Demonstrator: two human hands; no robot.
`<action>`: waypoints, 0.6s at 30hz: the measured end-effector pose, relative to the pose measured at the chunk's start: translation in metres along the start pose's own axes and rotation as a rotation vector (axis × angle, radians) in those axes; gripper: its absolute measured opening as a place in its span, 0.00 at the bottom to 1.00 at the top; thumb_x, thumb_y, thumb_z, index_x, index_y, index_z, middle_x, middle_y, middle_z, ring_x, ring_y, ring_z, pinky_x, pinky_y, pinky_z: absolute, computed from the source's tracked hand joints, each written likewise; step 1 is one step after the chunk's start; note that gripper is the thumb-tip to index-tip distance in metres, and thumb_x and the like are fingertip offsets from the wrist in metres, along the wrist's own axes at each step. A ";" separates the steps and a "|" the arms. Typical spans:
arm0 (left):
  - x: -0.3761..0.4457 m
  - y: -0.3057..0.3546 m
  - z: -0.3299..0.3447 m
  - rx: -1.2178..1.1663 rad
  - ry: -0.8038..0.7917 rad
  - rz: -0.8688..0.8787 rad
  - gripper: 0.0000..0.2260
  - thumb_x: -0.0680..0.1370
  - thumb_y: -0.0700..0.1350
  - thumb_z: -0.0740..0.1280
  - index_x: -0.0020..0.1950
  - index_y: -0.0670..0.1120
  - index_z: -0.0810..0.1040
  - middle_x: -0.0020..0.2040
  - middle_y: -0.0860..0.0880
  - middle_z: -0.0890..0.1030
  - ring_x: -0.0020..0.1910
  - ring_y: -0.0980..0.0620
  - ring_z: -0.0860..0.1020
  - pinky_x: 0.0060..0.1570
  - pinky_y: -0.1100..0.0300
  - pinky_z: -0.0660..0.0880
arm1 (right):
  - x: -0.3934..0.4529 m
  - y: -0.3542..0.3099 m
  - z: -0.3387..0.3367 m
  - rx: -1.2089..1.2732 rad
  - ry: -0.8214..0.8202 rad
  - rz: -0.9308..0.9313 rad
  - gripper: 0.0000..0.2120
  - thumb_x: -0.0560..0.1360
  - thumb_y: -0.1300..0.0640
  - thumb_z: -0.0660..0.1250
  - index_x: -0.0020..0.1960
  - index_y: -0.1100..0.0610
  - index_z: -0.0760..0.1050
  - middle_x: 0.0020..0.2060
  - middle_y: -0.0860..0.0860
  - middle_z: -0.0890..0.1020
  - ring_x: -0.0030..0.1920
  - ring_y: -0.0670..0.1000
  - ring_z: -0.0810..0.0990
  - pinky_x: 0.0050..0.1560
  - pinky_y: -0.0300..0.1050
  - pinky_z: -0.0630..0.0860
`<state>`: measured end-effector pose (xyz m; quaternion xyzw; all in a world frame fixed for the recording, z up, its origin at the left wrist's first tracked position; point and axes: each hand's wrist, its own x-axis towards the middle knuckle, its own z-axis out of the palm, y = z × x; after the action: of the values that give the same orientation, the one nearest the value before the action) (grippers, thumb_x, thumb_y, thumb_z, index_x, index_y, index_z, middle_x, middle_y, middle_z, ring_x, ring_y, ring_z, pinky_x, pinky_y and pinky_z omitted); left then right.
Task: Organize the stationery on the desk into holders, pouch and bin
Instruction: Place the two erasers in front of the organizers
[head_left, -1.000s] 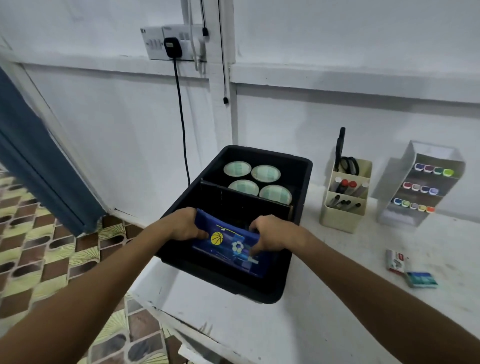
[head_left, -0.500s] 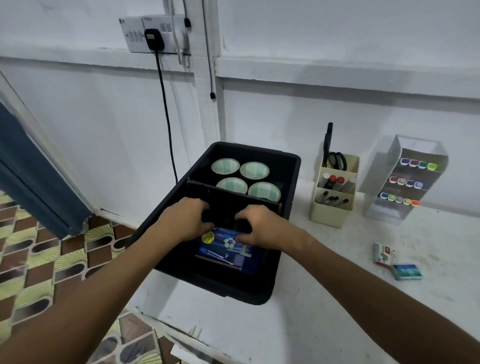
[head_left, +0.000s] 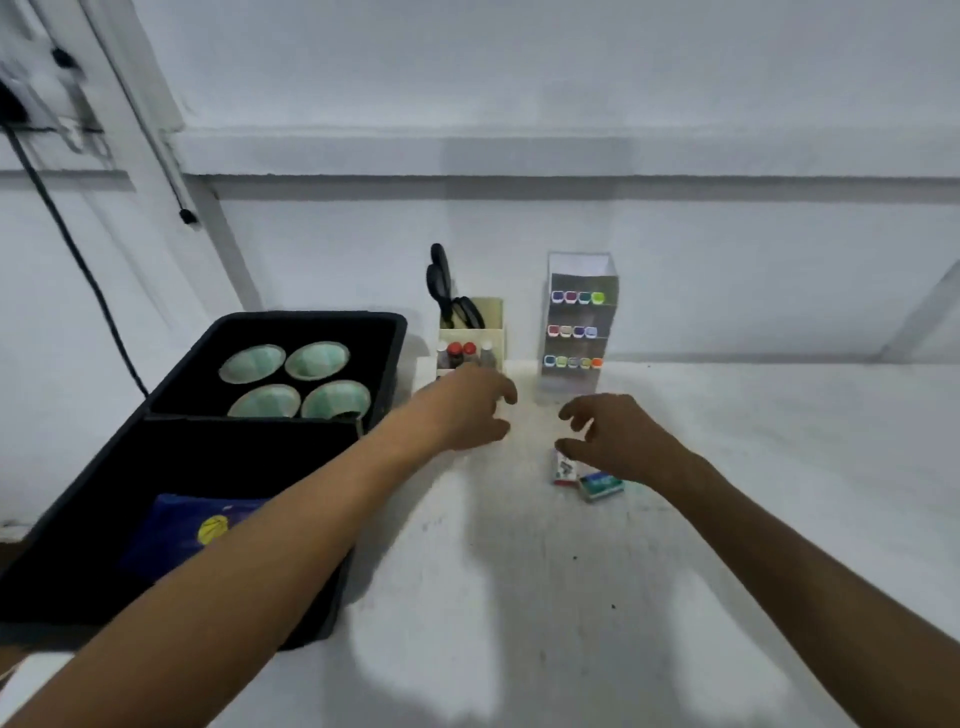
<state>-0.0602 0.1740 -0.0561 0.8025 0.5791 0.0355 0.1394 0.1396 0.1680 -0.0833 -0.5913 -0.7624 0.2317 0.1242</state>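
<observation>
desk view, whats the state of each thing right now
left hand: open, holds nothing
right hand: open, above two small boxes
blue pouch: lies in the black bin
four tape rolls: in the bin's far compartment
beige holder: upright, with scissors and markers

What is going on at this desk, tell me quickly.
A person is tidying stationery. The blue pouch already lies in the near compartment of the black bin, behind it four tape rolls. Both hands are empty and reach over the desk: the left hand near the beige pen holder, the right hand just above two small boxes not yet put away. A clear marker rack stands behind.
</observation>
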 end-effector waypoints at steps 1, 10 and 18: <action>0.012 0.009 0.010 -0.006 -0.043 0.027 0.19 0.76 0.46 0.68 0.67 0.50 0.74 0.59 0.48 0.79 0.51 0.52 0.76 0.51 0.60 0.73 | -0.003 0.016 0.000 -0.016 -0.027 0.063 0.21 0.70 0.50 0.73 0.60 0.57 0.76 0.52 0.53 0.80 0.42 0.47 0.76 0.40 0.33 0.71; 0.067 0.041 0.079 0.095 -0.289 0.069 0.34 0.68 0.53 0.77 0.71 0.48 0.70 0.66 0.47 0.74 0.62 0.49 0.73 0.59 0.59 0.68 | -0.007 0.063 0.041 -0.091 -0.074 0.257 0.36 0.65 0.39 0.74 0.65 0.57 0.70 0.58 0.55 0.74 0.56 0.53 0.75 0.55 0.43 0.72; 0.066 0.027 0.090 0.039 -0.243 -0.014 0.26 0.66 0.56 0.77 0.60 0.49 0.75 0.51 0.51 0.74 0.47 0.52 0.73 0.49 0.59 0.75 | 0.010 0.068 0.037 -0.043 -0.162 0.071 0.38 0.67 0.55 0.75 0.72 0.52 0.61 0.66 0.52 0.71 0.66 0.53 0.69 0.66 0.46 0.68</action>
<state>0.0060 0.2121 -0.1421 0.7993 0.5642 -0.0742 0.1930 0.1774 0.1834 -0.1505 -0.5998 -0.7534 0.2664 0.0412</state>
